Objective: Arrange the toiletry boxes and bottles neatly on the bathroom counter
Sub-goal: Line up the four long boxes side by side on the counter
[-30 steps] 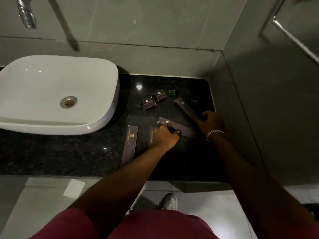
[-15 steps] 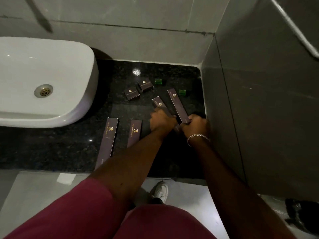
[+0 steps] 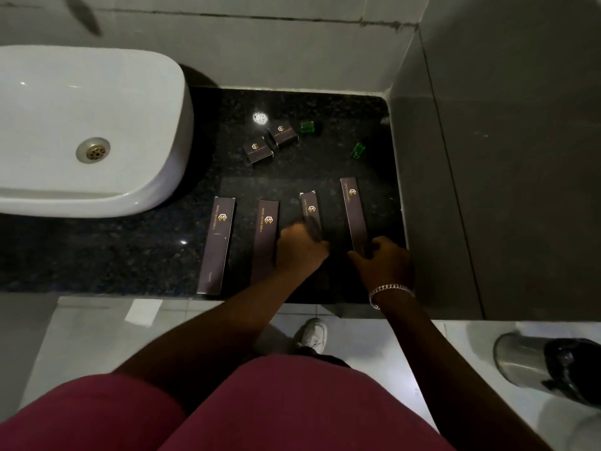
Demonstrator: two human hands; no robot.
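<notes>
Both angled long boxes now lie parallel with two others near the surface (image 3: 136, 255) front edge. Left hand (image 3: 300, 247) grips the third long box (image 3: 310, 211); right hand (image 3: 383, 263) grips the fourth long box (image 3: 353, 209). Gold logos show; lettering unreadable.

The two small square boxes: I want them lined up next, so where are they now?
In the head view, the small square boxes sit side by side toward the back of the counter, right of the sink, left of a green bottle.

long boxes (image 3: 268, 236) abreast, small boxes (image 3: 270, 142) behind
</notes>
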